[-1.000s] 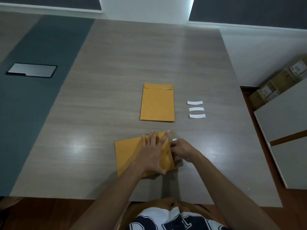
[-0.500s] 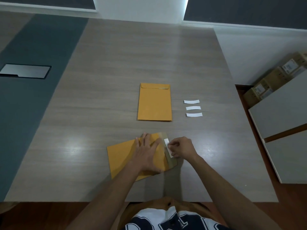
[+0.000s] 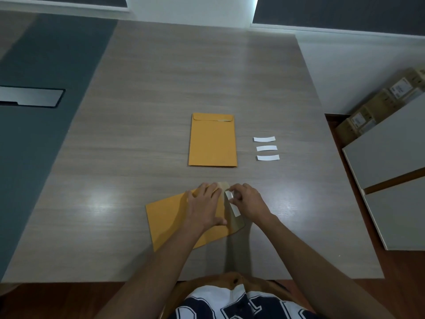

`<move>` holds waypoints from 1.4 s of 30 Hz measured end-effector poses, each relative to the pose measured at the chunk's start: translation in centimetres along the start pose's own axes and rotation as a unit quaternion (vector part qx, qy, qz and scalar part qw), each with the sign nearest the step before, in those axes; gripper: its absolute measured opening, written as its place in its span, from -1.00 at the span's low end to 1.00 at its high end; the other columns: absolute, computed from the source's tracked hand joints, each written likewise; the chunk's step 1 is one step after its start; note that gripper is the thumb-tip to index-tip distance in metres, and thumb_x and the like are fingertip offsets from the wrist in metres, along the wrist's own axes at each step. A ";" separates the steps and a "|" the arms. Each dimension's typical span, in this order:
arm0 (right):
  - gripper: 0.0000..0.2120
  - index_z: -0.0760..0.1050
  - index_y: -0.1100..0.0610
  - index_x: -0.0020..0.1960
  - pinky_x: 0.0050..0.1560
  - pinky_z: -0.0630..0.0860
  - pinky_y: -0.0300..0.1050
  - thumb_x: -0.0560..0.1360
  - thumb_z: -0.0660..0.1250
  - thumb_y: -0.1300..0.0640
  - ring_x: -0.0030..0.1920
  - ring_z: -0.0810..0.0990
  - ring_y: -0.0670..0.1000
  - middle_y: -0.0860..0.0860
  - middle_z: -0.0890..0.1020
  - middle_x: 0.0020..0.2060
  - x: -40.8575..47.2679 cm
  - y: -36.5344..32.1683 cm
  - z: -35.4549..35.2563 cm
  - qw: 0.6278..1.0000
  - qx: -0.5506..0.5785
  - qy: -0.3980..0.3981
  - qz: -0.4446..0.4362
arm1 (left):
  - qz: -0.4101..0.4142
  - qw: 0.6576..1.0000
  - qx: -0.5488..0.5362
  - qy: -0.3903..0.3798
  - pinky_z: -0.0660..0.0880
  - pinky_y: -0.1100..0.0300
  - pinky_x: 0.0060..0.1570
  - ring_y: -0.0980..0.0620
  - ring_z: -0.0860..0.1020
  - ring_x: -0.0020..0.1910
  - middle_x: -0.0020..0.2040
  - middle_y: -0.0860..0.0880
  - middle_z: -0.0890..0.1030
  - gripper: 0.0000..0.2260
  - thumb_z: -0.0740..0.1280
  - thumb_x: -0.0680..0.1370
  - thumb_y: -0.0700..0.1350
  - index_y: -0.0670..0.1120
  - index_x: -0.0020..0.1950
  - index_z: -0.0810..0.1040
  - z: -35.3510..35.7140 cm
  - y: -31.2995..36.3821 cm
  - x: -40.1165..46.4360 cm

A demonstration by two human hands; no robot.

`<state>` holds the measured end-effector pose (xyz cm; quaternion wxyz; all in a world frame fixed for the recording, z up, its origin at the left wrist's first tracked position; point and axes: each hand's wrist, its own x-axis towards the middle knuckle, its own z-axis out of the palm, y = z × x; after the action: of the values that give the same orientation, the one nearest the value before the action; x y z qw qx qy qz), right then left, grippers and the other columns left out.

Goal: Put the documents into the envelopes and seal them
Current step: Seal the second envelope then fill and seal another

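A long grey wood-grain table (image 3: 142,125) fills most of the view, with a dark teal floor strip (image 3: 30,139) at its 9 o'clock side and stacked brown cardboard boxes (image 3: 381,100) off its edge at 2 o'clock. At the table's centre lies a flat orange-yellow paper envelope (image 3: 212,143), upright, its flap folded down at the 12 o'clock end. A second orange-yellow paper envelope (image 3: 170,222) lies at 6 o'clock from the first, near the person, turned sideways and tilted, with its pale flap (image 3: 234,221) open at the 3 o'clock end. The left hand (image 3: 204,206) rests flat on this near envelope, fingers straight and spread, pressing it down beside the flap. The right hand (image 3: 249,201) sits at 3 o'clock of the left, fingers curled, its fingertips pinching the upper end of a narrow white paper strip (image 3: 232,203) that lies along the flap. Three loose white paper strips (image 3: 266,148) lie in a column at 3 o'clock of the far envelope, apart from each other and well apart from both hands.
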<state>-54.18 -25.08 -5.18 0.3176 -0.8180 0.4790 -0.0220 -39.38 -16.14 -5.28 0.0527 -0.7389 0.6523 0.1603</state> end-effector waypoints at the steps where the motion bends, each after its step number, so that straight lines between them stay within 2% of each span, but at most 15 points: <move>1: -0.74 0.52 0.06 0.17 -0.13 0.37 -0.22 0.49 0.41 0.17 -0.18 0.43 -0.09 -0.08 0.44 -0.17 0.2 -0.1 0.0 1.000 0.000 0.002 0.001 | -0.001 1.000 0.000 0.001 0.27 -0.27 0.27 -0.06 0.08 0.50 0.53 0.05 0.13 -0.13 0.38 0.32 0.40 0.03 0.49 0.17 0.0 0.0 0.0; 9: -0.93 0.50 0.09 0.01 -0.18 0.40 -0.20 0.54 0.34 0.13 -0.19 0.50 -0.04 0.00 0.52 -0.14 1.6 -0.9 0.2 0.998 0.032 0.006 0.049 | -0.001 1.000 -0.005 -0.010 0.25 -0.30 0.27 -0.08 0.07 0.50 0.53 0.03 0.12 -0.13 0.40 0.34 0.36 0.02 0.51 0.16 -0.1 0.1 0.2; 16: -0.90 0.46 0.09 -0.07 -0.19 0.42 -0.20 0.51 0.38 0.13 -0.20 0.49 -0.04 0.01 0.52 -0.14 2.1 -0.9 0.3 0.998 0.039 0.012 0.050 | -0.004 1.000 -0.002 -0.008 0.23 -0.32 0.28 -0.07 0.07 0.50 0.54 0.03 0.12 -0.14 0.42 0.34 0.34 0.03 0.51 0.16 -0.2 0.1 0.1; 23: -0.90 0.46 0.07 -0.10 -0.08 0.58 -0.09 0.51 0.37 0.19 -0.13 0.56 0.00 0.02 0.58 -0.13 1.9 -1.1 0.1 0.998 0.051 0.003 0.039 | -0.002 1.000 -0.006 -0.005 0.24 -0.32 0.27 -0.07 0.09 0.49 0.53 0.03 0.14 -0.13 0.42 0.32 0.34 0.02 0.49 0.18 0.0 0.0 0.2; 28: -0.90 0.56 0.12 0.01 -0.11 0.46 -0.27 0.54 0.30 0.26 -0.10 0.53 -0.05 0.00 0.58 -0.08 2.1 -1.0 -0.9 0.998 0.067 -0.002 0.021 | 0.002 1.000 -0.003 0.005 0.28 -0.28 0.23 -0.05 0.13 0.47 0.51 0.04 0.17 -0.13 0.41 0.31 0.38 0.04 0.49 0.19 -0.2 -0.3 0.2; 30: -0.87 0.59 0.14 0.02 -0.15 0.42 -0.34 0.55 0.29 0.26 -0.12 0.52 -0.09 -0.04 0.57 -0.10 2.1 -1.0 -1.7 0.994 0.101 0.011 0.044 | 0.001 1.000 -0.008 0.007 0.29 -0.24 0.21 -0.04 0.15 0.46 0.51 0.04 0.18 -0.14 0.39 0.30 0.40 0.05 0.48 0.21 -0.3 -0.3 0.3; 32: -0.88 0.60 0.15 0.00 -0.23 0.51 -0.30 0.55 0.30 0.25 -0.19 0.55 -0.08 -0.05 0.59 -0.17 2.2 -1.1 -2.7 0.978 0.185 0.037 0.094 | -0.007 1.000 -0.013 0.011 0.30 -0.22 0.19 -0.04 0.18 0.44 0.49 0.03 0.18 -0.16 0.36 0.30 0.43 0.06 0.46 0.24 -0.5 -0.3 0.6; 34: -0.90 0.60 0.19 0.00 -0.29 0.60 -0.14 0.55 0.30 0.26 -0.23 0.59 0.00 0.03 0.60 -0.18 2.3 -0.8 -3.5 0.946 0.284 0.067 0.143 | -0.026 0.999 -0.012 0.022 0.31 -0.19 0.17 -0.04 0.21 0.42 0.48 0.01 0.20 -0.17 0.31 0.30 0.46 0.05 0.44 0.25 -0.5 -0.1 0.8; 39: -0.93 0.53 0.18 -0.07 -0.40 0.51 -0.16 0.52 0.32 0.32 -0.35 0.50 -0.01 0.09 0.57 -0.22 2.6 0.5 -5.6 0.867 0.433 0.115 0.218 | -0.083 0.995 -0.021 0.052 0.33 -0.14 0.15 -0.05 0.25 0.39 0.45 -0.01 0.24 -0.15 0.21 0.30 0.51 0.02 0.44 0.27 -0.2 0.4 1.5; 42: -0.92 0.53 0.20 -0.05 -0.38 0.53 -0.10 0.49 0.35 0.35 -0.41 0.46 0.00 0.09 0.55 -0.24 3.4 1.6 -7.1 0.837 0.477 0.127 0.234 | -0.105 0.993 -0.030 0.053 0.32 -0.15 0.16 -0.06 0.25 0.39 0.46 -0.03 0.23 -0.15 0.20 0.33 0.49 0.01 0.47 0.24 -0.2 0.8 1.9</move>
<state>-56.02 -31.91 -1.30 0.6010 -0.4184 0.6224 -0.2762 -39.99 -18.11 -5.60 0.0122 -0.8120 0.5678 0.1341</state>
